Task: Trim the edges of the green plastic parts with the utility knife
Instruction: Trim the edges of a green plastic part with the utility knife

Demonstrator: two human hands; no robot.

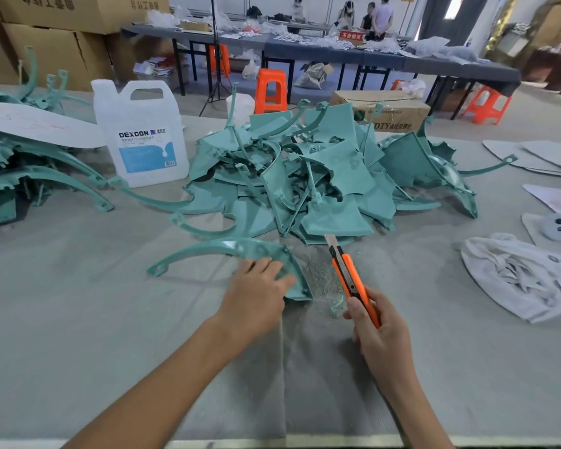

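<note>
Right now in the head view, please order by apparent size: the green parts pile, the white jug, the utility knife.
1. green parts pile
2. white jug
3. utility knife, smallest although nearest the camera

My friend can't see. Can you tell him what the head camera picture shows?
A person's left hand presses a curved green plastic part on a grey table while the right hand holds an orange utility knife, blade out, beside it. Behind lie a pile of green parts and a white jug.
</note>
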